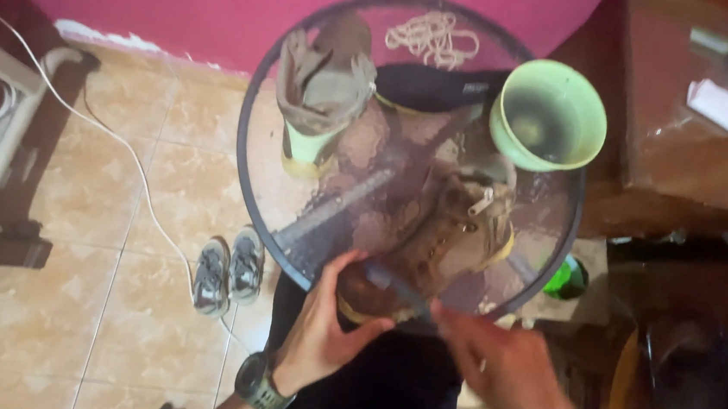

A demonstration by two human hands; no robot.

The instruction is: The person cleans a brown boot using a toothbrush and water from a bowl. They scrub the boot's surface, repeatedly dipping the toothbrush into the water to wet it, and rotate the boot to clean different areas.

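On glass table [279, 180], boot [430, 244], right hand [507, 371] blurred

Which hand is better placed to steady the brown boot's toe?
Probably the left hand: it already cups the toe of the brown boot on the glass table. The right hand holds a brush.

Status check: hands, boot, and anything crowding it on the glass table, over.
Left hand grips toe of brown boot. Right hand works a brush across it, blurred. Green bucket close behind boot; second boot stands apart.
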